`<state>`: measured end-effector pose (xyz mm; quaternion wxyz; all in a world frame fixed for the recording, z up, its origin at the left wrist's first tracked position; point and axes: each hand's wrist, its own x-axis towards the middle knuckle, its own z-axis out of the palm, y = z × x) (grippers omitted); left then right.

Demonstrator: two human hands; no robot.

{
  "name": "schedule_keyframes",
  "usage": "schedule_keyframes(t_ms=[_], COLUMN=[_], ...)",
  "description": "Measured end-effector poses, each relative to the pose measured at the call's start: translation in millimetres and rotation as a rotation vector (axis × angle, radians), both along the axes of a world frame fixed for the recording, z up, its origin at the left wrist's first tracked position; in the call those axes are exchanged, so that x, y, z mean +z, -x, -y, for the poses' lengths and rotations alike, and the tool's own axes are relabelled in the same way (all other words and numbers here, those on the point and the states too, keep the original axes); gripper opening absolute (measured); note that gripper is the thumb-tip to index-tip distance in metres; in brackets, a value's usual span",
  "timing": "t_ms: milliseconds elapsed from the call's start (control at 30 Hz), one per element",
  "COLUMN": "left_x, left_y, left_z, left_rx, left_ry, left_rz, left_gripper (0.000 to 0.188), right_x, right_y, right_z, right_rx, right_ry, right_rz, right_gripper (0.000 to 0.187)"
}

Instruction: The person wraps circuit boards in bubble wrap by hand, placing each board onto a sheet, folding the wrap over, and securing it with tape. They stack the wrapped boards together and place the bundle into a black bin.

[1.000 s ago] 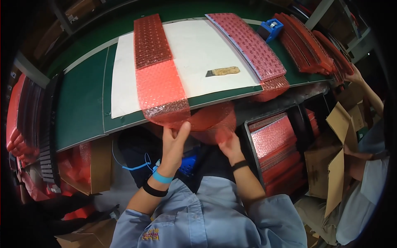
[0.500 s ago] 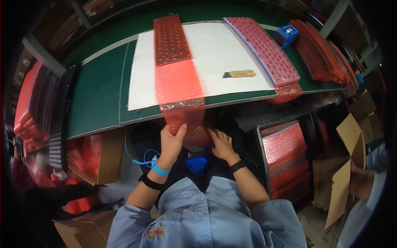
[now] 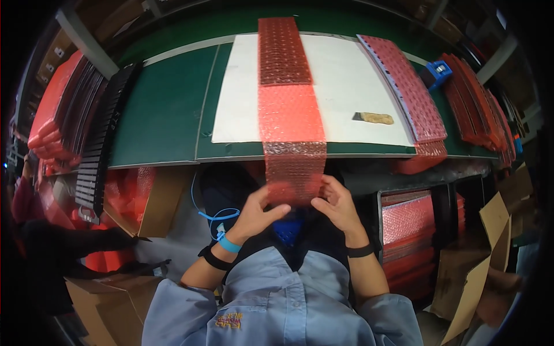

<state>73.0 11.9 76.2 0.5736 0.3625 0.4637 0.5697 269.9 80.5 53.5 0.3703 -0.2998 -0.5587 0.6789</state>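
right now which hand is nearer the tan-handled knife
Right: the right hand is below and slightly left of the knife in view; the left hand is farther left.

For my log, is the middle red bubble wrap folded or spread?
Spread: the red bubble wrap lies flat across the white sheet and overhangs the table.

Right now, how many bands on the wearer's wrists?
3 visible: a blue band and a black band on the left wrist, another black band on the right wrist. Sleeves may hide more.

Pale-blue shirt (image 3: 329, 308), multicoloured embroidery (image 3: 229, 321), 2 black wristbands (image 3: 361, 251), 1 blue wrist strap (image 3: 229, 244), dark trousers (image 3: 309, 245)
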Motion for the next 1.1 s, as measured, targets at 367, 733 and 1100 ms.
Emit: schedule_keyframes(t_ms=[367, 733, 1100], left_x=[40.8, -31.1, -15.2], left_y=[17.4, -40.0, -32.6], left_z=[-15.3, 31.8, 54.6], left_rx=[0.231, -0.108, -0.581], left_ry=[-0.02, -0.133, -0.459], left_rz=[-0.084, -0.342, -0.146], left_gripper=[0.007, 0.026, 0.07], right_x=[65.5, -33.8, -136.4], right_y=[11.2, -44.5, -91.2], right_z=[6.8, 16.0, 21.3], right_rx=[-0.114, 0.259, 0.33], right_ry=[-0.165, -0.044, 0.162], right_rz=[-0.021, 0.426, 0.186], right_gripper=[0.013, 0.036, 0.05])
